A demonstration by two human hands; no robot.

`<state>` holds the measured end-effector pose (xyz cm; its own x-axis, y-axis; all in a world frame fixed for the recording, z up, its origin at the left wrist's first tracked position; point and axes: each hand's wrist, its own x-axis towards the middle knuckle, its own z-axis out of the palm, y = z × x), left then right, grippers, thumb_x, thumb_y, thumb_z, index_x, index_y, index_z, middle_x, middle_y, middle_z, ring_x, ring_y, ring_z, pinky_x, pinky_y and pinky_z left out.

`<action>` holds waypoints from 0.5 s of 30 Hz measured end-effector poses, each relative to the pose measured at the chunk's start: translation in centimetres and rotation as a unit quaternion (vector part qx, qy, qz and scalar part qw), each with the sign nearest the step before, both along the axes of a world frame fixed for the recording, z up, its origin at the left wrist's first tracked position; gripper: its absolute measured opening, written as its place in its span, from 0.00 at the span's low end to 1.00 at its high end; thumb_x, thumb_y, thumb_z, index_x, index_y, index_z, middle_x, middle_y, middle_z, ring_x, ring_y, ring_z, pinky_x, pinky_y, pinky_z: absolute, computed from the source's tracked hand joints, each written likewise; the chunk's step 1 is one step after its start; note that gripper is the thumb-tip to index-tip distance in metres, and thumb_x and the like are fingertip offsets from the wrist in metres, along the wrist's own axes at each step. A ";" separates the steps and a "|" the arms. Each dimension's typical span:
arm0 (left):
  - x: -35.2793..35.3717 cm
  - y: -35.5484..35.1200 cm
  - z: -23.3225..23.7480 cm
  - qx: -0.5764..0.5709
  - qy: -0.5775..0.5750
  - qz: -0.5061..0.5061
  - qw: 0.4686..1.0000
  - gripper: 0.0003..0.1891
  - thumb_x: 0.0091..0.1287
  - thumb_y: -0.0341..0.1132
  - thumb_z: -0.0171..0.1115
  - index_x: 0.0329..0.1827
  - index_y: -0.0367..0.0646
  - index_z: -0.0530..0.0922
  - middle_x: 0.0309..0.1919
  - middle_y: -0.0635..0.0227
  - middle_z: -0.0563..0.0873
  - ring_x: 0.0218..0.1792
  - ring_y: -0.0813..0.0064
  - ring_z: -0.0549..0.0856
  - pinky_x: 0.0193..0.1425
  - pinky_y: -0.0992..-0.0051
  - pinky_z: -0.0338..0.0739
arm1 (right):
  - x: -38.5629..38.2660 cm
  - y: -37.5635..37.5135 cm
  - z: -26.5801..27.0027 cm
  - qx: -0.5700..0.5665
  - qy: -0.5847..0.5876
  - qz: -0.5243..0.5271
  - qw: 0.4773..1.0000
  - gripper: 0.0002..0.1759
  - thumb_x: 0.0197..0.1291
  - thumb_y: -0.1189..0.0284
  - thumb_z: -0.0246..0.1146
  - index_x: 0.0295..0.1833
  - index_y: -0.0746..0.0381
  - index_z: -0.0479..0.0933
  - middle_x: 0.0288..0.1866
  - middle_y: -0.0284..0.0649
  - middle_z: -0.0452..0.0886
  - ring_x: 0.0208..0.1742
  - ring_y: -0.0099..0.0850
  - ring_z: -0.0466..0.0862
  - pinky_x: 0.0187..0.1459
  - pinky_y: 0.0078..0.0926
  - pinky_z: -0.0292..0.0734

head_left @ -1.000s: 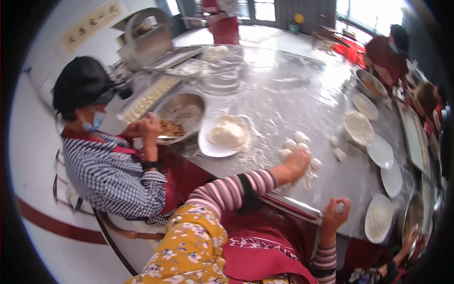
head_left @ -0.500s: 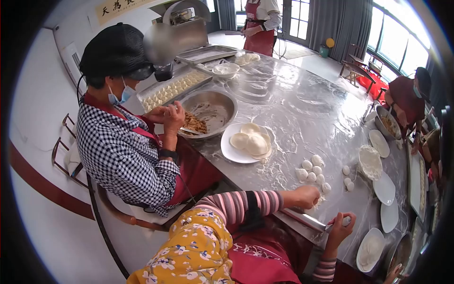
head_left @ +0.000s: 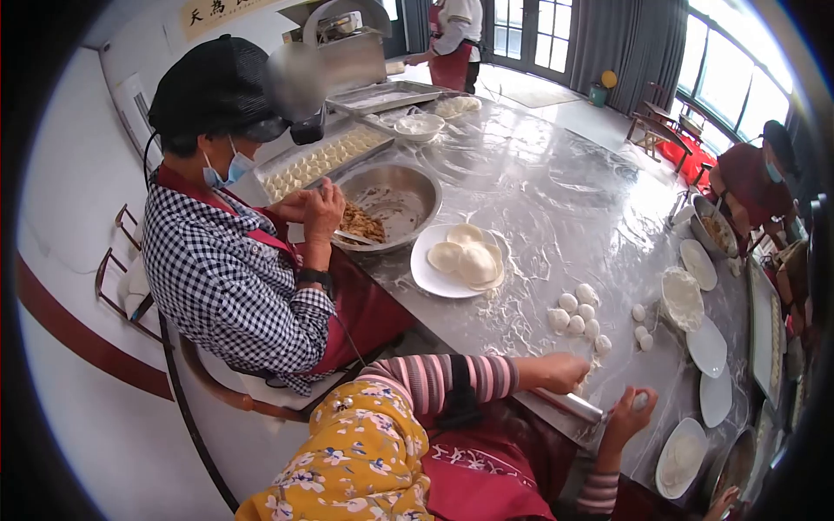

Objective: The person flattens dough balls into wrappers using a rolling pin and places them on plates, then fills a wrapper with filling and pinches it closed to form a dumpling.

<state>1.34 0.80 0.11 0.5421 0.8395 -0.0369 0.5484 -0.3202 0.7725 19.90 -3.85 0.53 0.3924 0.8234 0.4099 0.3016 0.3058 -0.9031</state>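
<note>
My right hand (head_left: 629,417) is wrapped round the handle end of a metal rolling pin (head_left: 572,405), whose barrel lies along the table's near edge. Just above the barrel, my left hand (head_left: 563,373) is closed with its fingers pointing down at the table. Whatever it pinches is hidden under the fingers. A little floury white shows beside its fingertips. Several small white dough balls (head_left: 575,311) sit in a cluster beyond my left hand, and a few more dough balls (head_left: 643,337) lie farther right. A white plate (head_left: 427,276) holds flat round dough wrappers (head_left: 476,262).
At left, a co-worker in a checked shirt (head_left: 230,278) works beside a steel bowl (head_left: 426,187) of filling. A tray of dumplings (head_left: 323,165) stands behind. Flour, plates (head_left: 705,346) and a dish of flour (head_left: 681,300) occupy the right side. Other people stand farther off.
My hands stay close together at the rolling pin, the right one shifting slightly. The person in the far background has moved left. The whole view has shifted a little.
</note>
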 end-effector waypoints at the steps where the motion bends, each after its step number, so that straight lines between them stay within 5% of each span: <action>1: 0.3 0.0 0.9 -0.008 0.044 0.013 0.999 0.06 0.53 0.31 0.59 0.30 0.38 0.79 0.32 0.49 0.83 0.39 0.49 0.83 0.39 0.57 0.75 | 0.1 1.3 -0.1 0.003 -0.018 0.020 1.000 0.08 0.61 0.77 0.59 0.38 0.61 0.65 0.20 0.32 0.66 0.13 0.18 0.67 0.14 0.18 0.60; 7: 0.6 1.8 1.6 0.025 0.066 -0.075 0.995 0.06 0.52 0.29 0.58 0.27 0.36 0.80 0.29 0.49 0.83 0.35 0.48 0.83 0.36 0.57 0.75 | 0.5 2.7 -0.4 0.022 -0.057 0.064 0.996 0.08 0.62 0.77 0.59 0.37 0.61 0.65 0.19 0.31 0.66 0.14 0.18 0.66 0.14 0.19 0.59; 15: -0.2 1.3 0.6 0.029 0.069 -0.070 0.995 0.06 0.52 0.29 0.58 0.27 0.36 0.81 0.28 0.48 0.83 0.33 0.48 0.83 0.36 0.56 0.75 | 0.2 0.6 -0.3 0.013 -0.059 -0.001 0.998 0.08 0.62 0.77 0.59 0.36 0.61 0.65 0.19 0.32 0.65 0.14 0.18 0.67 0.15 0.19 0.59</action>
